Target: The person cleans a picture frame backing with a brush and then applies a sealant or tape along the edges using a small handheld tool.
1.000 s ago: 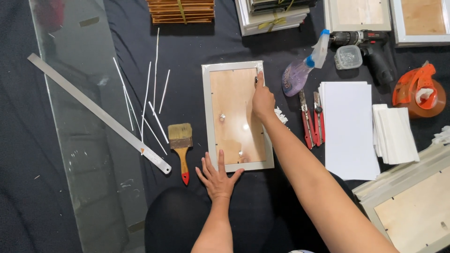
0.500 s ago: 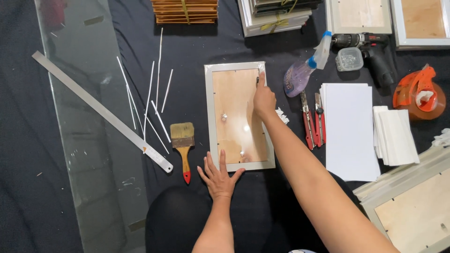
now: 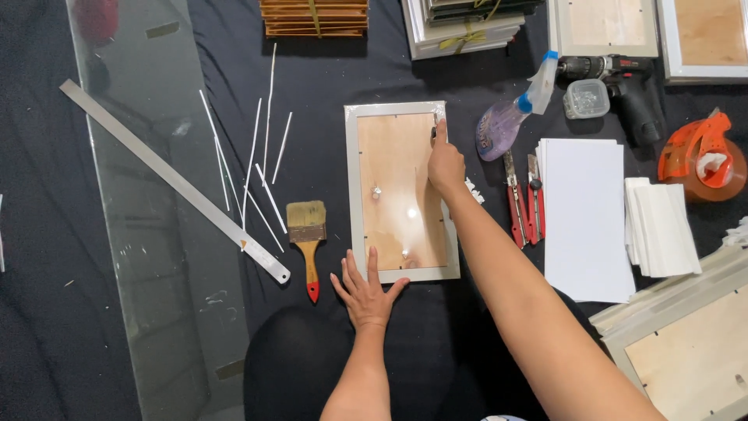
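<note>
Both hands press one face-down frame [image 3: 401, 191], pale rim around plywood back: left hand [image 3: 366, 290] flat, right hand [image 3: 446, 162] fingertip-pressing, neither grip clamped.

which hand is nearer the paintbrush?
Left. The left hand lies flat at the frame's bottom edge, just right of the paintbrush handle. The right hand is up at the frame's right edge, across the frame from the brush.

Framing workshop: stacked frames [image 3: 460, 27], drill [image 3: 623, 82]
</note>
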